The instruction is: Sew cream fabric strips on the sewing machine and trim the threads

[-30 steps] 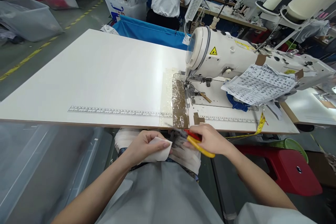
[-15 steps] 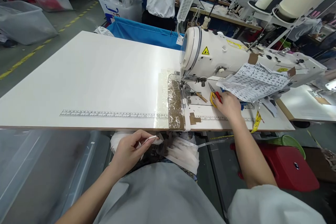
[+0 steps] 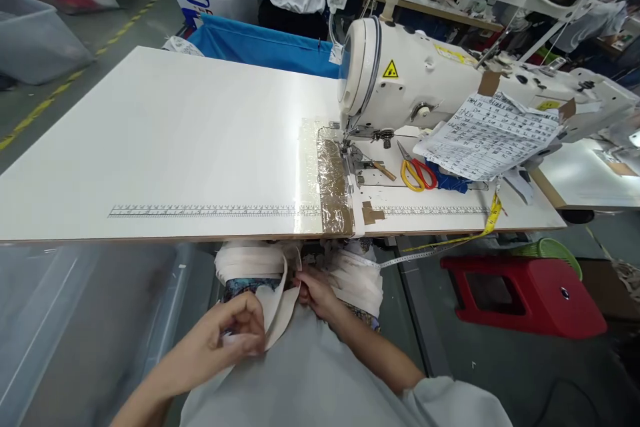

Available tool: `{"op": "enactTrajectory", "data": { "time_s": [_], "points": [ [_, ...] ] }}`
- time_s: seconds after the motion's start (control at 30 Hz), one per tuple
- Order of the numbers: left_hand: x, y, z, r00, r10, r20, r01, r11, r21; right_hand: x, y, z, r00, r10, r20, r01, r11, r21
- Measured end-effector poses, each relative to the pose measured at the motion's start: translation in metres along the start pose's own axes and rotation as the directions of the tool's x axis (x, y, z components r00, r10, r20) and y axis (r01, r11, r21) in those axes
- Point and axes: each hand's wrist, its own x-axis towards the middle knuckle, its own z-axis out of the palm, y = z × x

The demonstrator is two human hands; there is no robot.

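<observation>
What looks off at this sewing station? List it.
A crumpled printed sheet is taped to the sewing machine and droops over its bed. A yellow measuring tape dangles off the table edge. Wrinkled clear film and brown tape patch the top by the needle. The left hand and right hand holding a white strip look normal.

Head cam, looks fwd/down, close over sewing table (image 3: 150,147).

The left hand (image 3: 227,340) is motion-blurred, so its grip on the white fabric strip (image 3: 280,310) is perhaps a pinch; the table (image 3: 150,237) hides the strip's upper end.
</observation>
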Motion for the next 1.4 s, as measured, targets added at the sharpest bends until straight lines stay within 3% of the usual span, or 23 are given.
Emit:
{"op": "enactTrajectory", "data": {
  "time_s": [0.03,0.1,0.17,0.2,0.27,0.33,0.4,0.5,0.57,0.63,0.7,0.77,0.87,0.97,1.07,1.17,1.23,1.3,1.4],
  "points": [
    [0.0,-0.008,-0.004,0.996,-0.093,-0.011,0.093,0.996,-0.012,-0.003,-0.001,0.002,0.999,-0.043,-0.007,0.043,0.999,-0.02],
    [0.007,-0.024,-0.007,0.954,-0.233,-0.187,0.239,0.971,0.011,-0.014,-0.007,0.005,0.991,-0.133,0.016,0.134,0.988,-0.081],
    [0.02,-0.037,-0.003,0.888,-0.231,-0.399,0.286,0.955,0.085,-0.031,-0.022,0.007,0.973,-0.203,0.109,0.218,0.964,-0.151],
    [0.026,-0.04,0.0,0.878,-0.179,-0.443,0.259,0.957,0.127,-0.041,-0.031,0.007,0.949,-0.251,0.188,0.29,0.931,-0.221],
    [0.036,-0.041,0.007,0.918,-0.067,-0.39,0.146,0.973,0.177,-0.061,-0.054,0.006,0.848,-0.364,0.386,0.51,0.761,-0.401],
    [0.037,-0.037,0.007,0.965,0.008,-0.262,0.038,0.984,0.172,-0.078,-0.076,0.0,0.715,-0.448,0.537,0.699,0.482,-0.528],
    [0.029,-0.033,-0.004,0.982,0.032,-0.188,0.008,0.978,0.21,-0.087,-0.093,-0.014,0.657,-0.525,0.54,0.738,0.304,-0.603],
    [0.007,-0.035,-0.041,0.932,0.082,-0.352,0.084,0.897,0.433,-0.085,-0.1,-0.04,0.698,-0.593,0.402,0.609,0.195,-0.769],
    [-0.005,-0.042,-0.071,0.83,0.221,-0.512,0.173,0.771,0.613,-0.075,-0.094,-0.052,0.756,-0.568,0.324,0.469,0.125,-0.874],
    [-0.008,-0.052,-0.094,0.752,0.324,-0.574,0.286,0.624,0.727,-0.06,-0.081,-0.054,0.801,-0.534,0.269,0.37,0.088,-0.925],
    [-0.002,-0.067,-0.107,0.735,0.328,-0.593,0.374,0.533,0.759,-0.045,-0.067,-0.049,0.818,-0.517,0.252,0.344,0.089,-0.935],
    [0.008,-0.085,-0.107,0.754,0.286,-0.591,0.398,0.516,0.758,-0.033,-0.053,-0.045,0.83,-0.491,0.263,0.352,0.097,-0.931],
    [0.019,-0.113,-0.095,0.776,0.241,-0.583,0.392,0.54,0.745,-0.028,-0.037,-0.055,0.866,-0.439,0.238,0.322,0.126,-0.938],
    [0.019,-0.127,-0.08,0.773,0.203,-0.601,0.399,0.58,0.71,-0.041,-0.024,-0.086,0.905,-0.41,0.112,0.2,0.18,-0.963],
    [0.016,-0.119,-0.063,0.782,0.208,-0.587,0.338,0.65,0.681,-0.062,-0.011,-0.114,0.918,-0.396,-0.026,0.069,0.223,-0.972],
    [0.023,-0.098,-0.031,0.814,0.199,-0.546,0.247,0.733,0.634,-0.078,0.002,-0.123,0.921,-0.382,-0.071,0.02,0.23,-0.973],
    [0.035,-0.083,-0.002,0.873,0.141,-0.467,0.135,0.85,0.51,-0.08,0.01,-0.121,0.92,-0.384,-0.083,0.005,0.224,-0.975],
    [0.052,-0.073,0.027,0.952,0.101,-0.29,0.014,0.929,0.37,-0.077,0.014,-0.117,0.914,-0.392,-0.1,-0.015,0.215,-0.977],
    [0.08,-0.063,0.06,0.988,0.122,-0.094,-0.085,0.942,0.325,-0.068,0.013,-0.114,0.91,-0.402,-0.099,-0.021,0.195,-0.981]
  ]
}}
